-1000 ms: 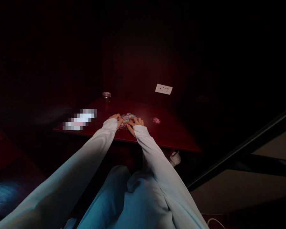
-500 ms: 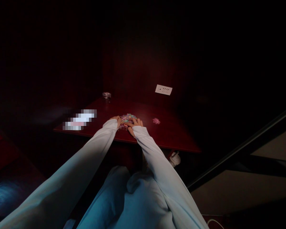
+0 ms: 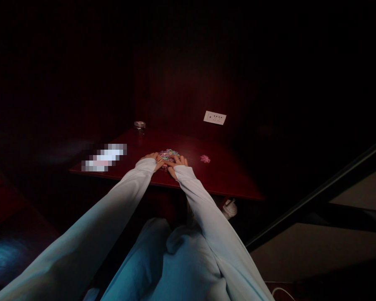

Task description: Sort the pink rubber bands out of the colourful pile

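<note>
A loose pile of thin, multicoloured loops that look like small elastic hair ties (image 3: 168, 154) lies on the dark red table (image 3: 188, 180). My left hand (image 3: 153, 158) rests at the pile's left edge, its thumb and fingers apart. From the right, my right hand (image 3: 178, 161) reaches over the near side with fingers spread, touching the loops. Whether a single loop sits between any fingertips is too small to make out. Apart from the pile, to the right, is a small heap of pink hair ties (image 3: 205, 159).
A clear lidded jar (image 3: 139, 127) stands at the table's back left. Near the left edge lies a bright, pixelated flat object (image 3: 105, 158). A white socket panel (image 3: 214, 118) is on the back wall. Below the table's front right hangs a pale rounded object (image 3: 229, 208).
My left hand has turned slightly, and its thumb now shows farther to the right, closer to my right hand. My right hand stays almost in place. Both heaps look much the same.
</note>
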A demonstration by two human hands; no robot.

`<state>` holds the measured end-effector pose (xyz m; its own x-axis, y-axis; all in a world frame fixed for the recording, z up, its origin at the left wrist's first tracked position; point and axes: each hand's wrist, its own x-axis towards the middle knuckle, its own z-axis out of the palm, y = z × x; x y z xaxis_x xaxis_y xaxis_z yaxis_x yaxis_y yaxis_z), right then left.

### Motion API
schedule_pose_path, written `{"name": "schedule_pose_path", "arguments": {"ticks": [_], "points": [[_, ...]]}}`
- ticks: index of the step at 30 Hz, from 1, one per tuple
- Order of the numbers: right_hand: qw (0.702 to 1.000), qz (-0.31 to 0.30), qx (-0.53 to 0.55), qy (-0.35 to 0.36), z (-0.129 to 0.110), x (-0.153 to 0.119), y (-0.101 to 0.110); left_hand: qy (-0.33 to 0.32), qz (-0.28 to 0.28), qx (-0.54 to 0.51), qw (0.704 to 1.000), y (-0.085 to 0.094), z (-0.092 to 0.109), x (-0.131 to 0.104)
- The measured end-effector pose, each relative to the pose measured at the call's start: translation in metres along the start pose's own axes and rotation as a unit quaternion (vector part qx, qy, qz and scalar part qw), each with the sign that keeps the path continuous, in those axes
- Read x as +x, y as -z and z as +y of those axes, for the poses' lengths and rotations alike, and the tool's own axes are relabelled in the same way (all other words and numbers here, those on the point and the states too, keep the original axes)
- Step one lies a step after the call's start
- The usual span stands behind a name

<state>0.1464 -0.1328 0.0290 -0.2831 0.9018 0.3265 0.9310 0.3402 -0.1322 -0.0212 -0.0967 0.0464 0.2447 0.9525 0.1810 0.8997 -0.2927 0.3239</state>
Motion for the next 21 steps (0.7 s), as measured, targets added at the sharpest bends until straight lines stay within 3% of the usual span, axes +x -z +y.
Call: {"name": "schedule_pose_path", "arguments": {"ticks": [21], "points": [[0.999,-0.009,-0.035,0.001,-0.0062,-0.0041,0.0089,-0.007,-0.007,0.015,1.000,-0.0001,0.0015,-0.0012]]}}
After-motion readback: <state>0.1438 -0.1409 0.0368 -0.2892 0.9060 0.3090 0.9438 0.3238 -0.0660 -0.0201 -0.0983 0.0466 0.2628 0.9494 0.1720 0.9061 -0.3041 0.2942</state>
